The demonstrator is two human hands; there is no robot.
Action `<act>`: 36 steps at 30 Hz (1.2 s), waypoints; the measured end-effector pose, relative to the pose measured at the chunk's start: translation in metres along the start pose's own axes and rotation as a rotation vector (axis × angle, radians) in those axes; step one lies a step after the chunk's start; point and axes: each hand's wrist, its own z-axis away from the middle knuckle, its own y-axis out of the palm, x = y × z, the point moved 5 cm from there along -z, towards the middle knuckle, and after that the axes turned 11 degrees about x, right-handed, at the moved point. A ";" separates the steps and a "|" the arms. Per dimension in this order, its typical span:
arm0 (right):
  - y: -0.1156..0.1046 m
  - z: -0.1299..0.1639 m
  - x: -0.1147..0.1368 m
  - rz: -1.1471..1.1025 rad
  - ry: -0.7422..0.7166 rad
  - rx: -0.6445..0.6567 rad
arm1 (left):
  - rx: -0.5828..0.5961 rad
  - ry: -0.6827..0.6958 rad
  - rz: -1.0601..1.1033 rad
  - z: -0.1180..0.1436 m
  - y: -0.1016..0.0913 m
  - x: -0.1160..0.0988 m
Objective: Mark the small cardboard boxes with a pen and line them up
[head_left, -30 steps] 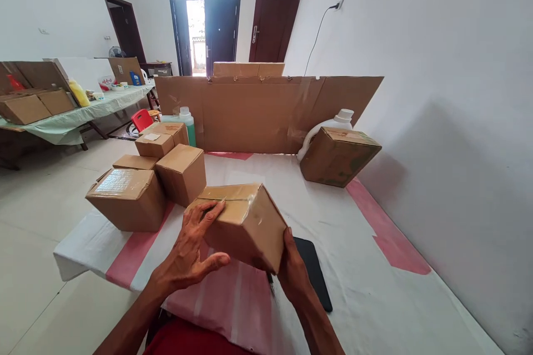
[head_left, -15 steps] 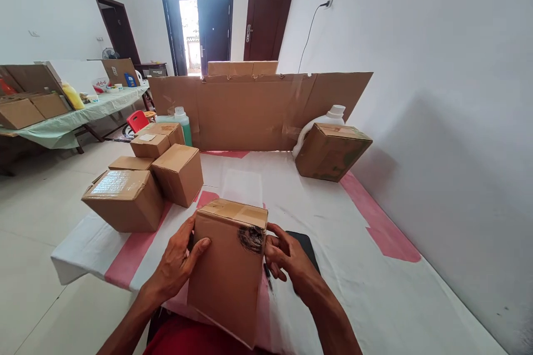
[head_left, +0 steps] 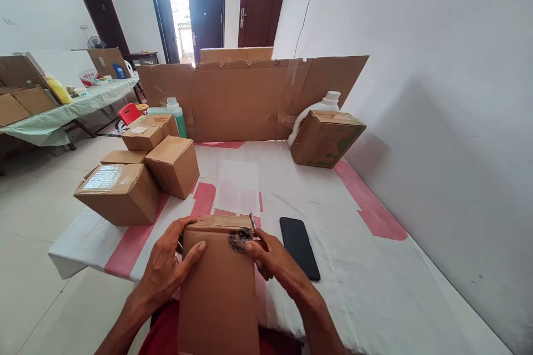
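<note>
A plain brown cardboard box [head_left: 219, 283] with a scribbled black patch near its top edge stands at the bottom centre of the frame, its lower part off the near edge of the table covered in a white and pink cloth [head_left: 353, 244]. The left hand [head_left: 166, 269] clasps the box's left side, thumb across the front face and fingers curled round the edge. The right hand [head_left: 270, 258] presses on the box's upper right corner with fingers bunched together; a thin pen-like tip [head_left: 252, 221] shows just above it. A flat black phone [head_left: 298, 247] lies just right of that hand. A cluster of taped brown cartons [head_left: 137, 172] fills the left middle. Another carton [head_left: 327, 138] sits tilted at upper right against a white jug [head_left: 320, 108].
</note>
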 end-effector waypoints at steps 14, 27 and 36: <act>0.020 0.016 0.019 0.250 -0.008 -0.330 | 0.111 0.187 -0.283 -0.039 0.016 -0.061; 0.043 0.018 0.050 0.588 -0.027 -0.506 | 0.150 0.130 -0.441 -0.032 0.026 -0.074; -0.032 0.024 -0.033 0.636 0.381 -0.540 | 0.096 0.040 -0.355 -0.037 0.023 -0.064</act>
